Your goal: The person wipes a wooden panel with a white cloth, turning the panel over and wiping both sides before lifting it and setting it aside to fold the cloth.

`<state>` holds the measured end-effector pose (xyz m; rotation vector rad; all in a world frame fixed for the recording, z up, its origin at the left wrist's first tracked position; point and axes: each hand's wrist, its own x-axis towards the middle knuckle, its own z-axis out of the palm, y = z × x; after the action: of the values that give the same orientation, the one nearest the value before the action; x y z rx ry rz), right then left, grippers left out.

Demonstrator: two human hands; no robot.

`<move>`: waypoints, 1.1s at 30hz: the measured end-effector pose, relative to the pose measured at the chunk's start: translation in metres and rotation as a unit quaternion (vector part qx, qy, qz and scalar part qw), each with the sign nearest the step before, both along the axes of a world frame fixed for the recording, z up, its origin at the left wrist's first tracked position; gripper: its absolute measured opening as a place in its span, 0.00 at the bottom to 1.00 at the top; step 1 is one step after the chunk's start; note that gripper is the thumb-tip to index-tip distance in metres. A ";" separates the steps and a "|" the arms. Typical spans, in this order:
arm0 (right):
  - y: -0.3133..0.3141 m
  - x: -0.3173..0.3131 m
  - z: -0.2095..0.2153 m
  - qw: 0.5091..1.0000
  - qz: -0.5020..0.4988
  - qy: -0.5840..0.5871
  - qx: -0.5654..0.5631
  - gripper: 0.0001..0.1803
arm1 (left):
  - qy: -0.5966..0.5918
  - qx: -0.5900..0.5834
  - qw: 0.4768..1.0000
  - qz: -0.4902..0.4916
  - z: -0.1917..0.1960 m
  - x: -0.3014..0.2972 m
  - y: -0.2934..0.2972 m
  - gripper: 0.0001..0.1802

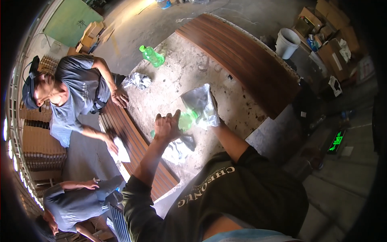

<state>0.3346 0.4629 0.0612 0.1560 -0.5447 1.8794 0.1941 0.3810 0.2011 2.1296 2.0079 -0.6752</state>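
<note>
My left hand (pixel 167 127) is wrapped round a see-through green plastic bottle (pixel 186 120), which lies tilted with its neck toward my right hand. A white cloth (pixel 198 101) hangs bunched at the bottle's neck. Behind that cloth my right hand (pixel 217 117) grips it, most of the fingers hidden. Another crumpled white cloth (pixel 180 150) lies on the table just below my left hand. Both hands are over the middle of the stained, pale tabletop (pixel 177 82).
Dark brown slatted panel (pixel 242 60) along the far right edge; another slatted panel (pixel 139 141) at the left, where a co-worker (pixel 82 86) wipes with a white cloth (pixel 121 149). A second green bottle (pixel 153 57) and a rag (pixel 139 80) stand farther back. White bucket (pixel 287 43) beyond the table.
</note>
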 end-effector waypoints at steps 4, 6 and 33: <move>0.015 -0.003 -0.029 0.971 0.037 -0.045 -0.230 0.31 | 0.013 0.023 1.000 -0.009 0.012 0.010 0.004 0.42; 0.016 0.003 -0.042 0.989 -0.028 -0.145 -0.034 0.34 | 0.022 0.005 1.000 0.000 0.013 0.010 0.006 0.42; 0.049 -0.002 -0.041 0.944 -0.138 -0.286 0.090 0.21 | -0.019 -0.012 1.000 0.004 -0.008 0.007 0.040 0.41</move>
<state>0.3329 0.5115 0.0198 -0.3456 -1.0781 1.5843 0.2014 0.4206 0.1933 2.1039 1.9762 -0.6495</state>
